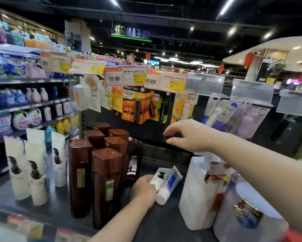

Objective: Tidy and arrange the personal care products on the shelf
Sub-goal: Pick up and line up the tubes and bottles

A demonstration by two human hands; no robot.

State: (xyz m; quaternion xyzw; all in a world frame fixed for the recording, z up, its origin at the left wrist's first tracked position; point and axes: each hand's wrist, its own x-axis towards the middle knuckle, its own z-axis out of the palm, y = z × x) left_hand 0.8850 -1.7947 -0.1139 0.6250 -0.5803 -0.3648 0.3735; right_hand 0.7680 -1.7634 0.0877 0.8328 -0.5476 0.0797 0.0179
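I am looking down at the dark grey shelf (164,222), and I judge the tidying to be roughly half done. The tall brown plastic bottles with flat caps (106,186) are standing upright in close rows toward the left edge, and they look sorted. The big white pump bottle with the torn-looking label (197,194) and the round pale tub (248,217) are crowding the front right corner. The white refill pouches (21,175) are standing in a loose bunch at the far left. Behind the brown rows, a small dark bottle (133,168) is leaning rather than standing, so it needs righting.

Mid-shelf, a white tube with blue print (167,187) is lying on its side, touching a white tube with black print (157,179). My left hand (143,189) is gripping the lower end of that black-printed tube. My right hand (187,135) is hovering above the back edge, fingers spread and holding nothing. Both tubes are waiting to be stood or placed.
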